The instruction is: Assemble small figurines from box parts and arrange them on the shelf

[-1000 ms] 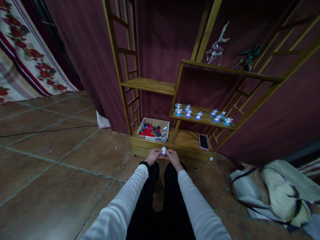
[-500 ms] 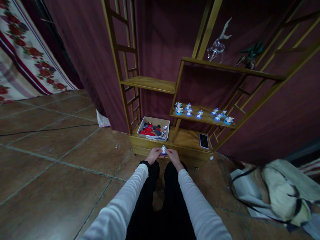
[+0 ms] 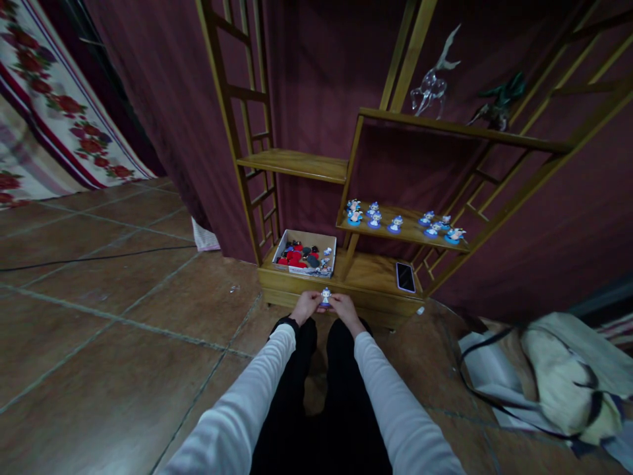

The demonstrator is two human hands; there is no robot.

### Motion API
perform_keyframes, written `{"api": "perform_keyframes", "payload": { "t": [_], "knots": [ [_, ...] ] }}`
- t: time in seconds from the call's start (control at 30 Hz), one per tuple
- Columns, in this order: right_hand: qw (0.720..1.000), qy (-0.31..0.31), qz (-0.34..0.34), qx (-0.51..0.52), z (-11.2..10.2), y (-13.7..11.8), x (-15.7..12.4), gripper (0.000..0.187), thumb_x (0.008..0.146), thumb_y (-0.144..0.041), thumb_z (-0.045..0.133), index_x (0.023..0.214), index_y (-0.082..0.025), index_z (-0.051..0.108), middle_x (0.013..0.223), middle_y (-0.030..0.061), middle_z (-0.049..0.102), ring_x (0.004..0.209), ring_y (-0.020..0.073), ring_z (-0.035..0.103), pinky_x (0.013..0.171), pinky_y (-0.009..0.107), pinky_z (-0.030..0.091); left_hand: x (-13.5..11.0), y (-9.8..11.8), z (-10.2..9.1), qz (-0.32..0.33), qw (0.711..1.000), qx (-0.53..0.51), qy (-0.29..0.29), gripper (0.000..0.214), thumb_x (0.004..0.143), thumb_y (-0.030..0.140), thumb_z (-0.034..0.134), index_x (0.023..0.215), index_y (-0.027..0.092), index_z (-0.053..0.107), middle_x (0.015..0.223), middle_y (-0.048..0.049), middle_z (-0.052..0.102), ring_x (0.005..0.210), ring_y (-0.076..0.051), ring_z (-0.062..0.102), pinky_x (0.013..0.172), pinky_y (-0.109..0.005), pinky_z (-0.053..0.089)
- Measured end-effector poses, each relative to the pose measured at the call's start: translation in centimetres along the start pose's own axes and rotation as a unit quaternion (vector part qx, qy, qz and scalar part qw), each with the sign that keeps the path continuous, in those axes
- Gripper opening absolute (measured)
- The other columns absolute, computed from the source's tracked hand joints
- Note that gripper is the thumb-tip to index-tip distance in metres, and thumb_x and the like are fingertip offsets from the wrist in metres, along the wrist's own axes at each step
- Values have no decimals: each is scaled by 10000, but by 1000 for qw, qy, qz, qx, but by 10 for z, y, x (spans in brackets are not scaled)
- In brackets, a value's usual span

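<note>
A small white-and-purple figurine (image 3: 326, 296) stands upright between my hands, just in front of the low cabinet's edge. My left hand (image 3: 307, 306) pinches it from the left, and my right hand (image 3: 345, 309) grips its right side. Beyond them, an open cardboard box (image 3: 330, 245) on the cabinet holds red and dark pieces and some small figurines. On the shelf (image 3: 409, 228) to the upper right stand several similar figurines (image 3: 395, 224) with blue or purple bases.
A phone (image 3: 405, 277) lies on the cabinet's right part. Higher up are a clear glass deer (image 3: 431, 89) and a dark green ornament (image 3: 502, 102). Bags (image 3: 558, 369) rest on the floor at right. A cable (image 3: 99, 258) crosses the tiles at left.
The view has shifted very slightly. Both hands keep the figurine at nearly the same place in front of the cabinet.
</note>
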State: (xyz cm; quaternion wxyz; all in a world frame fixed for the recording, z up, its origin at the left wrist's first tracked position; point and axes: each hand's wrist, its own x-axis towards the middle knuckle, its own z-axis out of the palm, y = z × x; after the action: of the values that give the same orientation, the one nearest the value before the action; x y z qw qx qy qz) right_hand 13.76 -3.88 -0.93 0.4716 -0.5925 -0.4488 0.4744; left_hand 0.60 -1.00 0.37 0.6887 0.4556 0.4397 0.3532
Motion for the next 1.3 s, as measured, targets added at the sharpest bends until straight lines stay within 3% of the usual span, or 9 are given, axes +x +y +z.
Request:
{"api": "perform_keyframes", "payload": {
  "t": [0.2, 0.6, 0.77, 1.0, 1.3],
  "knots": [
    [1000, 4, -12, -20, -2, 3, 0, 226, 643, -314, 575, 773, -179, 702, 689, 18, 670, 623, 155, 618, 614, 280, 522, 4, -4, 0, 3, 1000, 5, 18, 66, 682, 134, 637, 737, 100, 646, 580, -17, 644, 547, -123, 608, 539, -220, 503],
    [999, -11, -47, -14, -7, -4, -8, 184, 658, -340, 598, 724, -207, 706, 715, 26, 681, 707, 203, 619, 675, 325, 504, -4, 5, -2, -19, 1000, -2, -13, 147, 673, 226, 671, 731, 92, 655, 640, -55, 671, 584, -131, 621, 590, -235, 505],
    [997, -55, -56, 17, -15, -4, -10, 270, 660, -399, 597, 803, -193, 697, 805, 31, 675, 717, 186, 611, 671, 321, 512, -9, 12, -1, -27, 999, -28, -25, 177, 639, 220, 706, 744, 85, 657, 701, -78, 676, 634, -136, 630, 637, -246, 518],
    [995, -71, -62, 37, -23, -3, -14, 348, 675, -452, 571, 848, -171, 683, 840, 38, 663, 714, 167, 610, 643, 305, 519, -12, 18, 10, -34, 998, -47, -14, 176, 608, 169, 731, 739, 81, 653, 710, -79, 671, 638, -131, 634, 632, -232, 528],
    [997, 9, -63, 36, -26, -3, -23, 364, 690, -456, 547, 839, -154, 685, 760, 49, 676, 623, 168, 625, 644, 313, 520, -17, 20, 31, -33, 996, -81, -6, 81, 647, 88, 683, 711, 68, 638, 667, -82, 661, 581, -114, 624, 596, -211, 528]
  ]
}}
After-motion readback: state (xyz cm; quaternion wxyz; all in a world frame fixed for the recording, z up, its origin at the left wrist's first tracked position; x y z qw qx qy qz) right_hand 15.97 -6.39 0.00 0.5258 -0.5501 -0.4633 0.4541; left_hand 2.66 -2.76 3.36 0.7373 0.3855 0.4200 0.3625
